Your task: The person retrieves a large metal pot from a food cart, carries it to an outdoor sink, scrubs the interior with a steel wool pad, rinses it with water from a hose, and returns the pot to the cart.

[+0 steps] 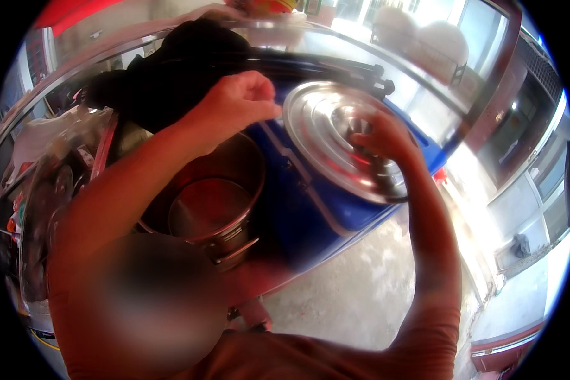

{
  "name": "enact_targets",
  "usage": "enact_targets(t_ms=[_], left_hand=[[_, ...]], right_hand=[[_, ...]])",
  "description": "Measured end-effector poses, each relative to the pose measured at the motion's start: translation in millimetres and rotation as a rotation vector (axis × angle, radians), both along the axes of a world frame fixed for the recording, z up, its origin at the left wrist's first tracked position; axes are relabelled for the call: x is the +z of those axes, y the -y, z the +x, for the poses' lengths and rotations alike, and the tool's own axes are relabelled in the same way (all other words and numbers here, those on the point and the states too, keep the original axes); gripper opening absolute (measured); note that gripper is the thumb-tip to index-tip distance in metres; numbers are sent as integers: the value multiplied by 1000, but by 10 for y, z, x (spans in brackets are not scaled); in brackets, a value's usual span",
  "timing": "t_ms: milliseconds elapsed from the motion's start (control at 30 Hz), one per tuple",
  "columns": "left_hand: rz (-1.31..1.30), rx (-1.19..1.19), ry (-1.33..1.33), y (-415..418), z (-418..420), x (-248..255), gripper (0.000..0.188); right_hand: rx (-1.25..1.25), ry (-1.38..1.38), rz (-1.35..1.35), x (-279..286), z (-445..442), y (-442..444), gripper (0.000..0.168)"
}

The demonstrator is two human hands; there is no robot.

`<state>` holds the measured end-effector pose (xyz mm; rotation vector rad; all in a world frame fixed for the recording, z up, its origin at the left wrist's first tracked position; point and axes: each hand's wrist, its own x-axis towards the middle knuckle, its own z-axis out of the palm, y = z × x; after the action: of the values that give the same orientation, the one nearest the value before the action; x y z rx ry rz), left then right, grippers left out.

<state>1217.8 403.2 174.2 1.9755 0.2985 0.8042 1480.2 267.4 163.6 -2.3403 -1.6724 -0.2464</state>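
My right hand (384, 135) grips the knob at the centre of a round, shiny metal pot lid (313, 128). The lid is over a blue plastic box (332, 209); whether it rests on it I cannot tell. My left hand (249, 97) is held above the far rim of a deep metal pot (254, 166), fingers curled and thumb out, with nothing visible in it. The pot stands uncovered to the left of the blue box, a wire handle on its near side. Its inside is dim, and my left forearm hides part of its rim.
Beyond the pot lies a black cloth or bag (190, 61). A metal-framed glass panel (408, 95) curves along the far side. Cluttered items (61, 185) fill the left side. Concrete floor (346, 289) shows below the box.
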Motion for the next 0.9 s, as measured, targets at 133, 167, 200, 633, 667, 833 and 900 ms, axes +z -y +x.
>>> enact_targets(t_ms=[133, 167, 200, 633, 667, 833, 900], left_hand=[[-137, 68, -28, 291, -587, 158, 9], [-138, 91, -29, 357, -733, 158, 9], [-138, 105, -23, 423, -877, 164, 9], [-238, 123, -53, 1214, -3082, -375, 20], [-100, 157, -7, 1249, -3195, -424, 19], [310, 366, -94, 1373, -3570, -570, 17], [331, 431, -77, 1393, -3628, -664, 16]], right_hand=[[90, -81, 117, 178, 60, 104, 34], [98, -67, 123, 222, 3, 116, 33], [98, -44, 130, 347, -100, 178, 32], [455, 239, 182, 430, -1995, -65, 46], [504, 244, 178, 383, -2082, -127, 46], [602, 271, 88, 117, -2255, -493, 41], [568, 229, -39, 33, -2326, -617, 37]])
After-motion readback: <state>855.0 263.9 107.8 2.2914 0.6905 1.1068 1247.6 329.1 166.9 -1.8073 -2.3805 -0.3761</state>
